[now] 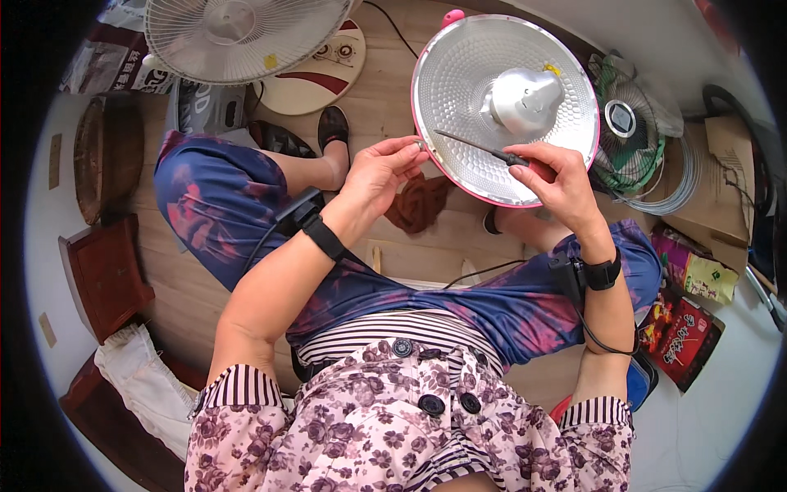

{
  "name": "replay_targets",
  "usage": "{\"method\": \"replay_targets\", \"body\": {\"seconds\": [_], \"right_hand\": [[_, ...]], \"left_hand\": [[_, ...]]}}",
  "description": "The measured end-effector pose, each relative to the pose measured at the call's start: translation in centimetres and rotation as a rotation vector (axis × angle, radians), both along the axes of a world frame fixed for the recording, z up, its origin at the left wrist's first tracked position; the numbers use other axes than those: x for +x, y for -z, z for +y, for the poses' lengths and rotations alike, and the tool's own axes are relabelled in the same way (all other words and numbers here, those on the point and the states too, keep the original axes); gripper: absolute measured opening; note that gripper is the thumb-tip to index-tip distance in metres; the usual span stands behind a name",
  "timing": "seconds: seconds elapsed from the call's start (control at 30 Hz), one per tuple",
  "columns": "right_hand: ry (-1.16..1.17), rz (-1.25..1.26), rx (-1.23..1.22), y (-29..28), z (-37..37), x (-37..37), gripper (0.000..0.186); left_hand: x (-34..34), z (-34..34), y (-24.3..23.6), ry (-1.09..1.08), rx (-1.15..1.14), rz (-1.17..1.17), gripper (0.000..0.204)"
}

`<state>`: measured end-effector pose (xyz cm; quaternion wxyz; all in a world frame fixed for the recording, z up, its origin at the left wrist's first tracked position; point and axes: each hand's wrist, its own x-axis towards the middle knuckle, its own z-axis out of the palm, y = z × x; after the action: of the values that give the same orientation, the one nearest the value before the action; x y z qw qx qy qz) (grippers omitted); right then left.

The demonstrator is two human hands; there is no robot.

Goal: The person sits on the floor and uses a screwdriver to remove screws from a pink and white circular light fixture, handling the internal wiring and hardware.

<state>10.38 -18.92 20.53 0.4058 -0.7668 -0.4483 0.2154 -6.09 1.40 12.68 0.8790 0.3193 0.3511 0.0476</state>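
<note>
A round reflector dish [456, 75], like that of an electric heater, faces up in front of me on the right. Its dimpled silver bowl has a pink rim, and a rounded silver piece [525, 102] stands in its middle. My right hand [561, 182] grips a screwdriver [477, 145] by its black handle over the dish's near side. The metal shaft points left toward the rim. At the dish's left edge, my left hand [381, 172] is closed in a pinch. Whatever lies between its fingertips is too small to name.
A fan [246, 37] and its round white base [316, 78] stand at the far left. A brown cloth [420, 203] lies on the floor between my legs. Coiled wire [680, 176], cardboard [730, 156] and a red box [679, 338] are at the right. Wooden furniture [102, 275] lines the left.
</note>
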Motion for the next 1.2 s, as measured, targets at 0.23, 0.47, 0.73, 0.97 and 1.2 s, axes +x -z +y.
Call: {"method": "replay_targets", "body": {"seconds": [0.23,0.47,0.73,0.97,1.2], "right_hand": [[-0.047,-0.032,-0.048,-0.4,-0.7,-0.6,0.02],[-0.009,-0.003,-0.052,0.1,-0.8,-0.9,0.019],[-0.023,-0.027,-0.04,0.5,-0.6,-1.0,0.02],[-0.021,-0.044,-0.06,0.4,-0.6,-1.0,0.02],[-0.017,-0.045,-0.012,0.7,-0.3,-1.0,0.02]], "left_hand": [[0.4,-0.4,-0.2,0.012,-0.001,-0.027,0.021],[0.6,-0.5,-0.2,0.028,-0.013,-0.019,0.023],[0.6,-0.5,-0.2,0.037,0.011,-0.031,0.022],[0.6,-0.4,0.0,0.098,0.131,-0.047,0.02],[1.2,0.7,-0.3,0.062,0.265,-0.136,0.015]]}}
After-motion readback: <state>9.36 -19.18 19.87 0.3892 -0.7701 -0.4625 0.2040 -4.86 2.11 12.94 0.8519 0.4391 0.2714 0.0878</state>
